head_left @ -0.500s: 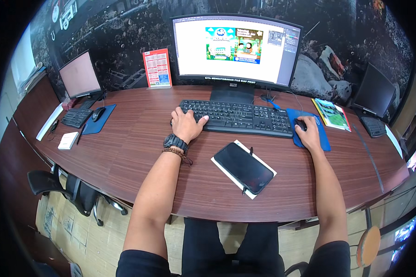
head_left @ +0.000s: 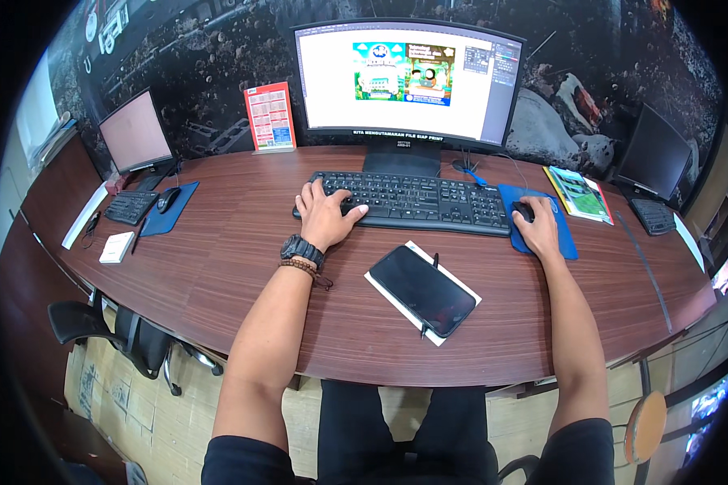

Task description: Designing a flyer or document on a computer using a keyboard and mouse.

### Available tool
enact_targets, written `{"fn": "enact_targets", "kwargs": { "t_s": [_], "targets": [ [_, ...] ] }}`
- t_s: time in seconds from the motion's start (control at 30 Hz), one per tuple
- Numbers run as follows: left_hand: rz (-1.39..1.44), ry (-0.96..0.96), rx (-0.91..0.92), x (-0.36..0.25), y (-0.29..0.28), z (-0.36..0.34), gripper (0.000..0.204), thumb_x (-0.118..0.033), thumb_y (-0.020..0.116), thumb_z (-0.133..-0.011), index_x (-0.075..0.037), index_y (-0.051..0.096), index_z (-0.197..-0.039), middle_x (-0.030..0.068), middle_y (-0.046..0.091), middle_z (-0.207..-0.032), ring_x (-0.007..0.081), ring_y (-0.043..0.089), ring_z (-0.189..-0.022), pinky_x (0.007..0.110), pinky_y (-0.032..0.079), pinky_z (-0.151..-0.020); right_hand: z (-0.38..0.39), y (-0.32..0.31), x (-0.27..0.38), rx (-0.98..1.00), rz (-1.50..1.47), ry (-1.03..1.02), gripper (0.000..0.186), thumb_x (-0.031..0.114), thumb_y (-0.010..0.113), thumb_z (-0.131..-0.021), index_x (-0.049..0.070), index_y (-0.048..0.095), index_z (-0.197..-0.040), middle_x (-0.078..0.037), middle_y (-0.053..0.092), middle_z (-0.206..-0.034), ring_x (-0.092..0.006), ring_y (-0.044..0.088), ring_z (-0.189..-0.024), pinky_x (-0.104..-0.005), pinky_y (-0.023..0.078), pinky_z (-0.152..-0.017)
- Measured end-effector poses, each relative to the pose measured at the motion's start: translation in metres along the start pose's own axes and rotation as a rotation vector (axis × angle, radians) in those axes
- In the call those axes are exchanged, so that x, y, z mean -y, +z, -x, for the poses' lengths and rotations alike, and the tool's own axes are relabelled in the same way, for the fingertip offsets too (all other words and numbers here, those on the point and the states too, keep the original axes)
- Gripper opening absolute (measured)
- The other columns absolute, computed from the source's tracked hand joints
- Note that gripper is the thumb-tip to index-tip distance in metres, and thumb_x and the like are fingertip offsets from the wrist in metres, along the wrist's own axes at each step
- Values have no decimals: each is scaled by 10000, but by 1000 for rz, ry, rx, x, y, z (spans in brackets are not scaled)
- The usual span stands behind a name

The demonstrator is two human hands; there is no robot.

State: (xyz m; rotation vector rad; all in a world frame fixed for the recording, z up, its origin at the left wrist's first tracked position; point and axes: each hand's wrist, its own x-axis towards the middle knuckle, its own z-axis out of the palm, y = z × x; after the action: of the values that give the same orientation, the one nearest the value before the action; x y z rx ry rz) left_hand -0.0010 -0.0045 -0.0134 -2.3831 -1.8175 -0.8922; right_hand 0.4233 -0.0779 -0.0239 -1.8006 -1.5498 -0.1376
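Note:
My left hand (head_left: pixel 324 217) rests with fingers spread over the left end of a black keyboard (head_left: pixel 429 204). A dark watch and beaded bracelets circle that wrist. My right hand (head_left: pixel 540 226) is wrapped round a black computer mouse (head_left: pixel 523 212), partly hidden under its fingers, on a blue mouse pad (head_left: pixel 565 241). Behind the keyboard stands a curved monitor (head_left: pixel 323 89) showing a colourful two-part layout in an editing program. Between my forearms, a black smartphone (head_left: pixel 422 289) lies on a white pad (head_left: pixel 373 280), with a dark pen (head_left: pixel 436 260) partly hidden beneath the phone.
A red-edged printed sign (head_left: pixel 271 117) stands left of the monitor. Farther left are a second monitor (head_left: pixel 136 133), keyboard (head_left: pixel 132 207) and mouse (head_left: pixel 168 200). Colourful booklets (head_left: pixel 578 195) lie right of my mouse pad, near another dark monitor (head_left: pixel 653 153). An office chair (head_left: pixel 81 319) stands below left.
The view has shifted slightly. My left index finger has moved on the keys, with the fingers a little more spread. My right hand stays on the mouse.

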Motion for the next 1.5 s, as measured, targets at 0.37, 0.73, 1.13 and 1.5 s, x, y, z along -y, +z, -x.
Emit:
{"fn": "enact_targets", "kwargs": {
  "t_s": [0.37,0.73,1.13,1.5],
  "targets": [
    [-69,78,-49,-6,9,-8,554,-582,672,-847,-174,694,-1221,316,430,-1410,452,322,-1357,560,223,-1129,1,-10,-11,-23,28,-20,381,282,679,-839,92,652,-1168,-129,580,-1205,-337,587,-1140,-423,481,-964],
    [-262,117,-28,-10,-6,-2,548,-641,619,-829,-189,749,-1111,186,655,-1109,374,577,-1076,558,446,-903,-1,16,-20,-46,-100,-55,408,223,715,-795,32,648,-1150,-184,612,-1169,-338,585,-1130,-415,448,-1003],
    [-125,53,-3,17,4,-11,579,-606,670,-841,-157,697,-1204,304,424,-1394,463,308,-1339,599,208,-1103,-13,23,-23,-80,39,-168,407,252,666,-844,45,621,-1191,-178,584,-1184,-370,579,-1133,-427,467,-973],
    [-19,13,12,9,10,-2,580,-579,683,-841,-160,674,-1241,307,398,-1417,462,284,-1363,585,176,-1127,-2,9,-15,-73,-34,-118,368,216,661,-838,63,630,-1171,-180,580,-1182,-391,586,-1119,-442,480,-956]
  ]
}}
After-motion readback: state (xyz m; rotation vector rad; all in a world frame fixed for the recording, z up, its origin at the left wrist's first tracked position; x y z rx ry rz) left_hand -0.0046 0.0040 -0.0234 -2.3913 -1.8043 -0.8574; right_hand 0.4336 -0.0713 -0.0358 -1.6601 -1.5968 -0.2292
